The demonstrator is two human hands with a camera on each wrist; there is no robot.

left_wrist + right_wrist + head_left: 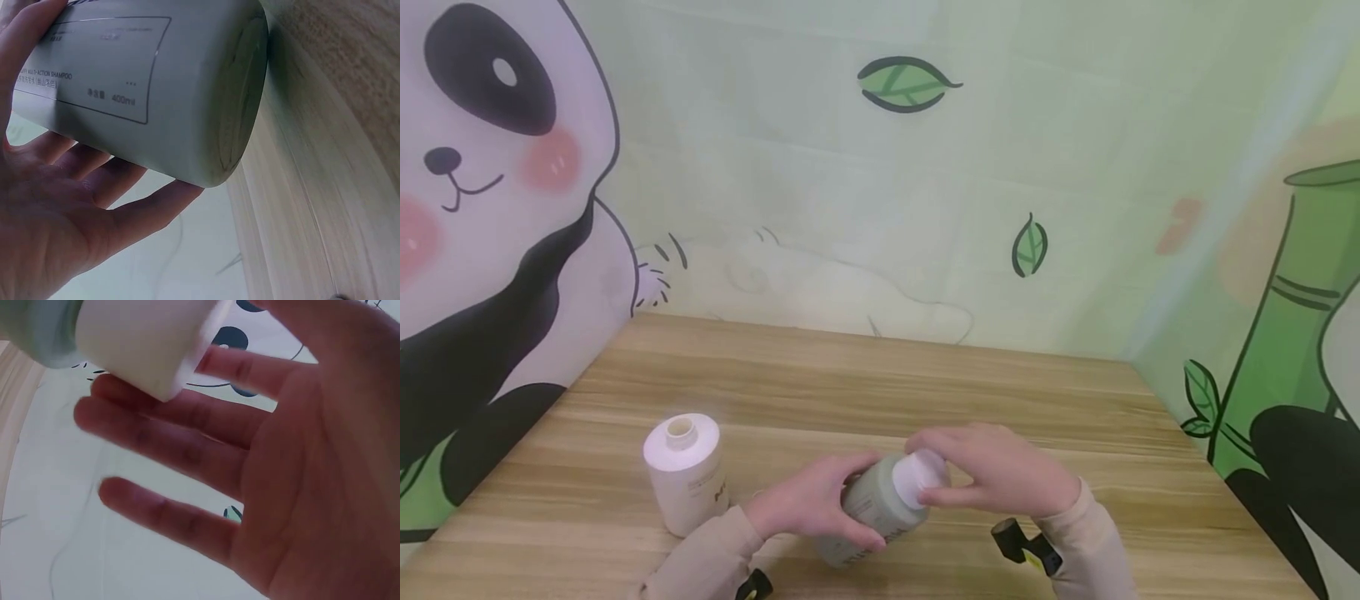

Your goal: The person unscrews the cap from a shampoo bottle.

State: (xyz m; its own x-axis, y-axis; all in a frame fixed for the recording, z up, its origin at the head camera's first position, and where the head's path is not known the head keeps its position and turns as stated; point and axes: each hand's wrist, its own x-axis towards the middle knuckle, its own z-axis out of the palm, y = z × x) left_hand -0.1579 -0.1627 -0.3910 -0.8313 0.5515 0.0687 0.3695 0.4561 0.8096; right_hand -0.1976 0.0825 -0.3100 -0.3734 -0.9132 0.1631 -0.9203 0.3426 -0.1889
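Observation:
A grey-green shampoo bottle (880, 510) is held tilted over the table, its top leaning to the right. My left hand (808, 502) grips the bottle's body, thumb on the near side and fingers round the far side. The label and the bottom of the shampoo bottle (150, 75) show in the left wrist view. On its neck sits a wide white cap (914, 478), which my right hand (1000, 471) pinches between thumb and fingers. In the right wrist view the lower fingers extend past the white cap (140, 340).
A white bottle (688, 492) with an open neck and no cap stands upright on the wooden table (880, 383), left of my left hand. Behind the table hangs a pale green cloth (775, 150) printed with pandas, leaves and bamboo. Dark wrist mounts (1026, 546) sit under the sleeves.

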